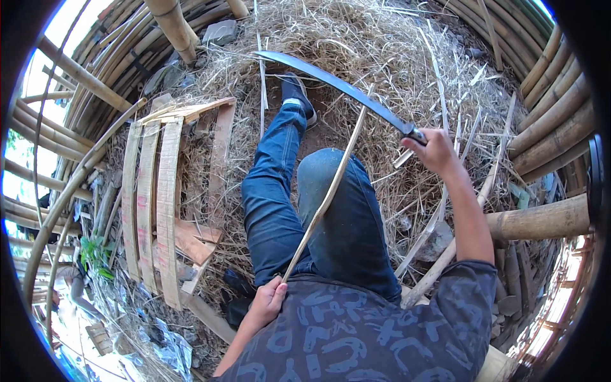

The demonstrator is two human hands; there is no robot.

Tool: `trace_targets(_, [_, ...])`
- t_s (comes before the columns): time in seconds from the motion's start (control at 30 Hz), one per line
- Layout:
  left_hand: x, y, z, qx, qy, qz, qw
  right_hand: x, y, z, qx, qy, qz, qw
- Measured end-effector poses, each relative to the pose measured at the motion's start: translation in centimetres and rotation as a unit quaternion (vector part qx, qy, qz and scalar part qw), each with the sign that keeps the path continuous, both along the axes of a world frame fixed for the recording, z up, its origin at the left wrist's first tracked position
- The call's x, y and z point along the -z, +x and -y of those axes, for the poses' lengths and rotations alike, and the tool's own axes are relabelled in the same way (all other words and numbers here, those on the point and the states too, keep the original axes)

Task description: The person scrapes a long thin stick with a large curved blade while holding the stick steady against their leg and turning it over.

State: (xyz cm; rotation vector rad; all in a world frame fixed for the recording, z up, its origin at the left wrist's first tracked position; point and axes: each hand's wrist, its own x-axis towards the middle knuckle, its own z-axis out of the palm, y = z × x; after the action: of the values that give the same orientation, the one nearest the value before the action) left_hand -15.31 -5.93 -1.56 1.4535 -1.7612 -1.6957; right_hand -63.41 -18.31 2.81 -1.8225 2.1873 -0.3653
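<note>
My left hand (268, 299) is closed round the lower end of a thin wooden stick (328, 197), close to my waist. The stick slants up and away across my raised knee, its far end near the blade. In my right hand (435, 151) is the dark handle of a machete (337, 84). Its long, slightly curved blade points to the far left, over my shoe (298, 99). The blade crosses close to the stick's far tip; whether they touch I cannot tell.
A pallet of rough wooden slats (168, 204) lies at the left. Dry straw (356, 32) covers the ground ahead. Bamboo walls (554, 121) curve round both sides, and a thick bamboo pole (541, 218) juts in at the right. Grey stones (435, 242) and split bamboo strips lie by my right side.
</note>
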Motion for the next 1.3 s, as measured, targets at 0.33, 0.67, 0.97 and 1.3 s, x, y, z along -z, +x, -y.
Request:
trace_targets(0.33, [-0.4,0.1,-0.6,-0.008,0.021,0.029,0.999,0.8,0.8,1.0,0.003,-0.035,0.142,0.989])
trace_targets(0.67, [0.2,0.0,-0.3,0.006,0.008,0.018,1.0,-0.6,5.5,-0.7,-0.146,-0.131,0.039,0.98])
trace_targets(0.97, [1.1,1.0,-0.4,-0.006,0.014,0.013,1.0,1.3,-2.7,2.3,0.057,-0.108,0.01,0.992])
trace_targets(1.3, [0.1,0.5,0.3,-0.049,0.103,-0.042,0.993,8.2,9.4,-3.5,0.207,-0.021,0.268,0.941])
